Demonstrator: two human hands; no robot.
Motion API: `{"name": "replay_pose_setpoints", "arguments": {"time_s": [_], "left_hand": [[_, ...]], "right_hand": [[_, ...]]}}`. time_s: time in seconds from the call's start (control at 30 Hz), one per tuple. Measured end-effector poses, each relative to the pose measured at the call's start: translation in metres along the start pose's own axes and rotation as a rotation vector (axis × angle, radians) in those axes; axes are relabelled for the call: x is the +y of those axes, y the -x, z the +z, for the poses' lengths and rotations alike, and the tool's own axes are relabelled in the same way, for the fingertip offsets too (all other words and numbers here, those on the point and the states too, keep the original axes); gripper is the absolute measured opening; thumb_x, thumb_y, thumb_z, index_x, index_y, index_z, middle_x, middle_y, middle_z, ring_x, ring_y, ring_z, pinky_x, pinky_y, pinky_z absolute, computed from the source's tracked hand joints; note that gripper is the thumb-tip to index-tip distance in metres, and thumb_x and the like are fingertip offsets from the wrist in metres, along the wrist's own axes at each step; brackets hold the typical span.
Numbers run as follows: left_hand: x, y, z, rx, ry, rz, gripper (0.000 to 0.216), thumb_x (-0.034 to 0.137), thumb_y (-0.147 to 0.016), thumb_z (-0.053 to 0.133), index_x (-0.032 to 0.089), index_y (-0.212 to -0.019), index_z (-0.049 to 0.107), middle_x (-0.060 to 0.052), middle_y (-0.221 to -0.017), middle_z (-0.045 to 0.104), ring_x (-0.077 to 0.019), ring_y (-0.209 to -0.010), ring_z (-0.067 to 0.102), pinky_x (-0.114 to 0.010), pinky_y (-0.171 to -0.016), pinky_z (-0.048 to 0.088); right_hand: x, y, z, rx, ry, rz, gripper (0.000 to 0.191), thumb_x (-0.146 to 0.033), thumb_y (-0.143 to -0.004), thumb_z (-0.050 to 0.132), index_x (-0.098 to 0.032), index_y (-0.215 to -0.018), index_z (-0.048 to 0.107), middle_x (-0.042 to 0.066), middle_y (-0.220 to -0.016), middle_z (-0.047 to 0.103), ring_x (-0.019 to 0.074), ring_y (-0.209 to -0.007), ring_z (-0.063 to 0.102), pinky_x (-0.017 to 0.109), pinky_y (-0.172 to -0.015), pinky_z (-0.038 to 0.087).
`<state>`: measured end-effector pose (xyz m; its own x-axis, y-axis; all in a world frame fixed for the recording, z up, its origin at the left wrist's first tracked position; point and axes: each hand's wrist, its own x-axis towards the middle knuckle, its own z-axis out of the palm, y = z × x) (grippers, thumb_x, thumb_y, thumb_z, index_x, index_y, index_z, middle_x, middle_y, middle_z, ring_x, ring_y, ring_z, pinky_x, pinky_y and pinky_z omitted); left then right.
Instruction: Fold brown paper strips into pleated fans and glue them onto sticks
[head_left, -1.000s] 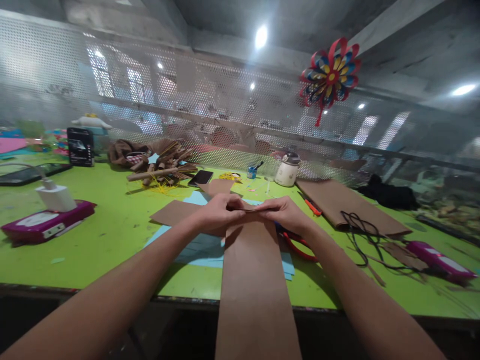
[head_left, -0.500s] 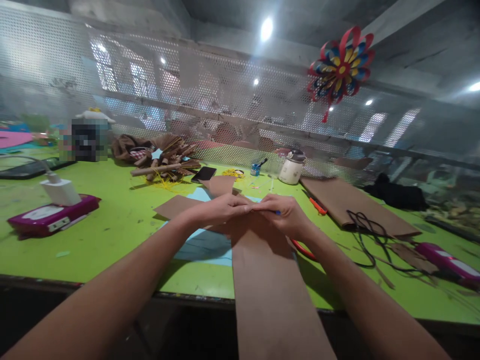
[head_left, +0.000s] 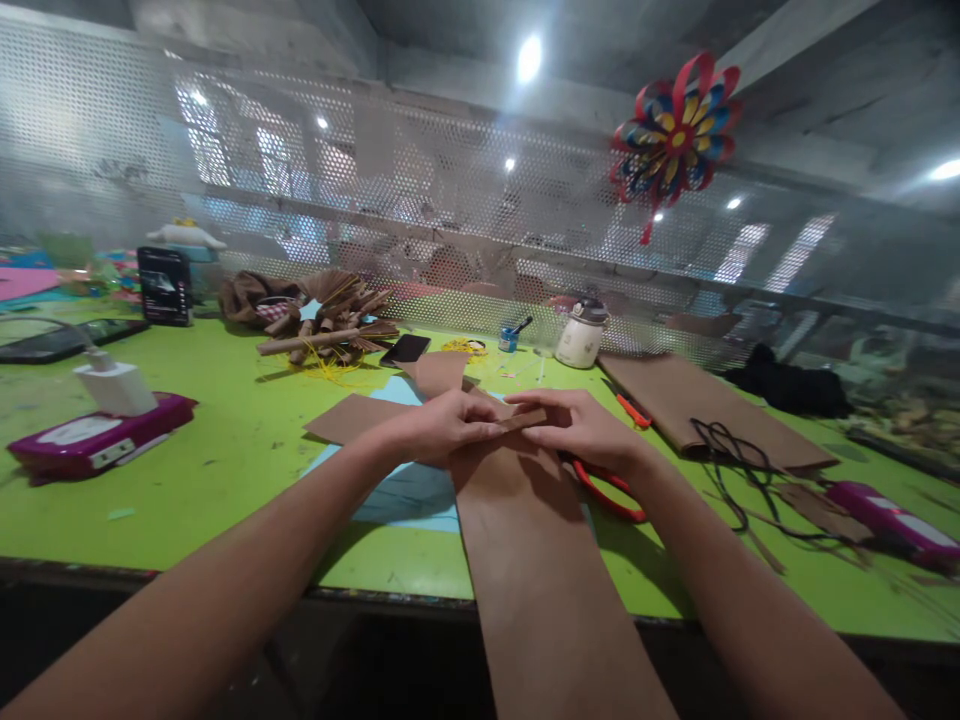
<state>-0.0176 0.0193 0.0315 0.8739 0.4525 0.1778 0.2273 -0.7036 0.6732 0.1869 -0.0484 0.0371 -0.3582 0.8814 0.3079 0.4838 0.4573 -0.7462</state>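
Pinching one brown strip (head_left: 547,570): one left hand (head_left: 450,424), one right hand (head_left: 589,428).

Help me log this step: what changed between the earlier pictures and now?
The near end of the brown paper strip swung to the person's right. The right hand parted its thumb and fingers at the folded end. The left hand still pinches the fold; the white bottle stayed put.

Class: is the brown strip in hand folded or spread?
Partly folded: the brown strip has a narrow flap at its far end, between left hand and right hand; the visible rest is spread.
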Motion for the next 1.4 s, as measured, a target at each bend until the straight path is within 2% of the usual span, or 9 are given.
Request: {"name": "replay_pose_setpoints", "arguments": {"time_s": [0.17,0.27,0.47,0.57,0.67,0.77,1.03,1.27,1.4], "left_hand": [[0.002,0.000,0.002,0.024,-0.058,-0.027,0.028,0.037,-0.081,0.047,0.012,-0.080,0.061,0.001,-0.064,0.051,-0.0077,-0.056,0.039,-0.020,-0.051,0.028],[0.003,0.000,0.002,0.035,-0.053,-0.046,0.029,0.039,-0.081,0.047,0.012,-0.078,0.060,0.000,-0.065,0.052,-0.0081,-0.057,0.041,-0.020,-0.051,0.029],[0.014,0.003,0.002,0.009,0.018,-0.005,0.029,0.039,-0.082,0.045,0.013,-0.080,0.059,0.001,-0.064,0.049,-0.0078,-0.056,0.039,-0.020,-0.049,0.028],[0.019,0.005,0.002,-0.046,0.097,0.004,0.036,0.041,-0.084,0.041,0.013,-0.066,0.053,0.003,-0.055,0.038,-0.0067,-0.049,0.032,-0.020,-0.044,0.024],[0.017,0.005,0.003,-0.056,0.103,-0.084,0.039,0.045,-0.083,0.042,0.014,-0.060,0.048,0.004,-0.050,0.032,-0.0060,-0.044,0.029,-0.020,-0.041,0.021],[0.013,0.002,0.005,-0.022,0.041,-0.118,0.035,0.044,-0.081,0.045,0.013,-0.065,0.053,0.004,-0.050,0.039,-0.0063,-0.045,0.032,-0.020,-0.042,0.022],[0.018,0.001,0.014,0.161,-0.305,0.068,0.026,0.028,-0.083,0.043,0.013,-0.069,0.059,0.001,-0.055,0.052,-0.0072,-0.052,0.040,-0.020,-0.049,0.027],[0.018,0.001,0.018,0.229,-0.352,0.118,0.029,0.029,-0.087,0.040,0.019,-0.102,0.062,-0.003,-0.074,0.065,-0.0099,-0.061,0.051,-0.021,-0.056,0.032],[0.015,0.000,0.017,0.223,-0.392,0.092,0.031,0.032,-0.087,0.039,0.015,-0.090,0.065,-0.004,-0.070,0.065,-0.0095,-0.057,0.049,-0.021,-0.052,0.030]], "right_hand": [[0.002,-0.002,-0.002,-0.005,0.078,0.148,0.032,-0.043,-0.076,0.055,-0.014,-0.081,0.068,0.003,-0.070,0.062,0.0114,-0.062,0.052,0.022,-0.053,0.039],[0.004,-0.002,0.001,-0.014,0.068,0.149,0.030,-0.041,-0.074,0.058,-0.013,-0.074,0.068,0.002,-0.060,0.059,0.0085,-0.054,0.047,0.020,-0.047,0.034],[0.001,0.001,-0.002,0.060,0.099,0.013,0.020,-0.033,-0.073,0.061,-0.015,-0.073,0.068,0.002,-0.065,0.064,0.0106,-0.059,0.054,0.022,-0.054,0.040],[-0.003,0.001,-0.006,0.096,0.196,-0.071,0.015,-0.029,-0.072,0.062,-0.016,-0.074,0.069,0.003,-0.068,0.066,0.0121,-0.063,0.056,0.023,-0.058,0.042],[-0.005,0.001,-0.007,0.096,0.246,-0.125,0.012,-0.027,-0.072,0.063,-0.017,-0.074,0.069,0.003,-0.070,0.067,0.0120,-0.065,0.058,0.023,-0.061,0.043],[-0.006,0.002,-0.008,0.076,0.264,-0.150,0.012,-0.027,-0.073,0.062,-0.017,-0.076,0.069,0.003,-0.071,0.067,0.0119,-0.066,0.059,0.022,-0.061,0.043],[-0.008,0.003,-0.010,0.091,0.318,-0.173,0.011,-0.023,-0.073,0.062,-0.015,-0.077,0.068,0.003,-0.069,0.065,0.0117,-0.064,0.058,0.023,-0.059,0.043],[-0.004,0.002,-0.011,0.113,0.348,-0.206,0.008,-0.021,-0.073,0.061,-0.016,-0.076,0.067,0.003,-0.069,0.064,0.0113,-0.064,0.057,0.024,-0.061,0.043],[-0.005,0.002,-0.010,0.109,0.353,-0.202,0.008,-0.020,-0.073,0.061,-0.016,-0.076,0.066,0.003,-0.070,0.064,0.0114,-0.065,0.056,0.024,-0.062,0.044]]}}
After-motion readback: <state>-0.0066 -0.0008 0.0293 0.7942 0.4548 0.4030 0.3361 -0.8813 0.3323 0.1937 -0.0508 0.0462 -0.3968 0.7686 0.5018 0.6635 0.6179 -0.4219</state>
